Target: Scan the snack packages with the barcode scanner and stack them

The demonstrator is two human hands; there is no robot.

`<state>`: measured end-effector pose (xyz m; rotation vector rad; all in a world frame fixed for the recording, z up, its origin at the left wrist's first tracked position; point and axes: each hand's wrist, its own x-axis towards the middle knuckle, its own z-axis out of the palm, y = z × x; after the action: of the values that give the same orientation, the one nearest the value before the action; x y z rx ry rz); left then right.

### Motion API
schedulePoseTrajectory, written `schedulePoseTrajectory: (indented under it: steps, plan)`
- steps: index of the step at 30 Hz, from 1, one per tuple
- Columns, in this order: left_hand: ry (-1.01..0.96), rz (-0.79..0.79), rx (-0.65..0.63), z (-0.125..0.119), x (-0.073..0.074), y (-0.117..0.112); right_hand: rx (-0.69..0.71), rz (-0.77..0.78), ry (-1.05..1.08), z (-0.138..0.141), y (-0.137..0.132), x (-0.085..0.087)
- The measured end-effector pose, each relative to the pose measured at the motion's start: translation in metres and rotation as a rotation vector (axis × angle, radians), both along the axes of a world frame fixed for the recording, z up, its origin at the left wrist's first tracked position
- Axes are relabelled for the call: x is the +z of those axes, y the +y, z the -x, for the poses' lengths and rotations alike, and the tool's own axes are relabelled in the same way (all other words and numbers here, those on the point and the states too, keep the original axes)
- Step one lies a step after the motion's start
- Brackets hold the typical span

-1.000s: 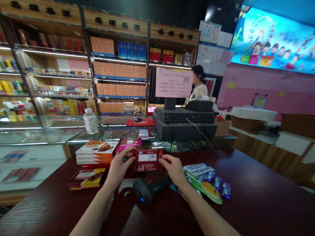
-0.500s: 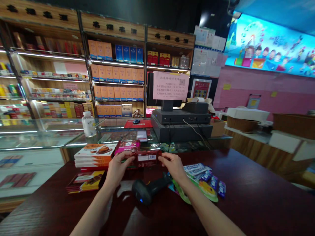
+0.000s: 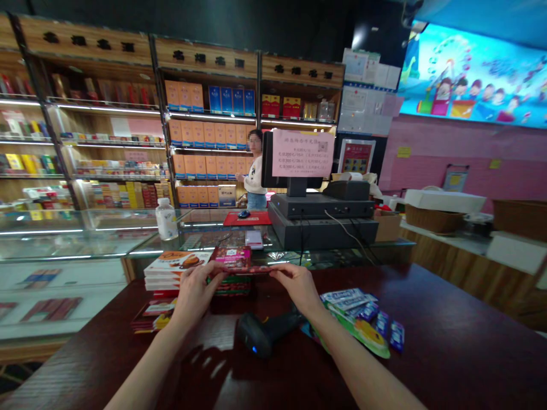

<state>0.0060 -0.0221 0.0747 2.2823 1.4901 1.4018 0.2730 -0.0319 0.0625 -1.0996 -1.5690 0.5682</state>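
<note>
A thin dark red chocolate bar [image 3: 252, 270] is stretched between my two hands, seen nearly edge-on above the counter. My left hand [image 3: 197, 291] pinches its left end, and my right hand [image 3: 299, 289] pinches the right end. Just behind the bar lies a stack of pink and red packets [image 3: 233, 257]. White and orange boxes [image 3: 173, 266] are piled to the left, partly behind my left hand. In front of them sit flat chocolate packs [image 3: 147, 319]. Below the held bar a black barcode scanner [image 3: 260, 337] rests on the dark counter, its blue light on.
Blue and white candy packs [image 3: 352, 300] and a green packet [image 3: 371, 336] lie right of the scanner. A white bottle [image 3: 166, 219] stands on the glass case. Behind are a cash register [image 3: 322, 219], a monitor with a pink sign [image 3: 302, 152], and a person [image 3: 256, 176] near the shelves.
The chocolate bar has tilted from showing its barcode label to nearly edge-on, still between both hands. The view has shifted slightly left, and a person now shows beside the monitor.
</note>
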Motion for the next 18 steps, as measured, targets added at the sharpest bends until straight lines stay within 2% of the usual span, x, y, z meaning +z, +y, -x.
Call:
schedulePoseTrajectory:
  steps: [6, 12, 18]
  plan:
    - [-0.135, 0.086, -0.044, 0.01, 0.009, 0.003, 0.074, -0.01, 0.025, 0.009, 0.009, 0.001]
    - [-0.283, 0.168, -0.049, 0.022, 0.008, 0.017, 0.148, 0.031, -0.038, 0.018, 0.007, 0.019]
    - [-0.351, 0.257, -0.179, 0.033, 0.008, 0.038, 0.126, 0.014, -0.107, 0.03, 0.02, 0.024]
